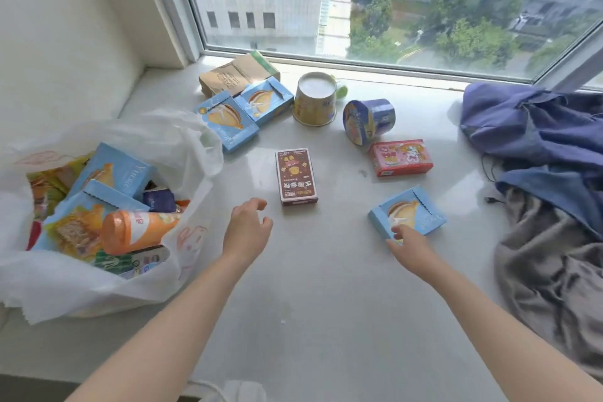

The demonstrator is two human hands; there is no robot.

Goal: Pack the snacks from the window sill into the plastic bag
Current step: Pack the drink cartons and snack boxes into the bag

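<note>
1. The right hand (409,246) was laid against the near left corner of a blue box (411,209), with the thumb seen on the top face. The other fingers were hidden, so whether a hold had been closed could not be told.
2. The blue box was lying flat on the window sill (326,297), turned at an angle so that one corner was presented to that hand. Most of the box extended away and to the right of the contact.
3. The left hand (249,228) was held above the sill with fingers loosely curled and nothing in it.
4. A brown box (296,176) was found just ahead and to the right of the left hand's fingertips, apart from them. Its long axis was directed towards the window, with a short end turned towards the person.
5. The plastic bag (192,153) was set at the far left, mouth open and partly filled, beside the left forearm.
6. The left hand was judged nearer to both the brown box and the bag. The blue box, it was judged, would have to be carried across to the left.
7. Further snacks remained near the glass, well beyond both hands.
</note>
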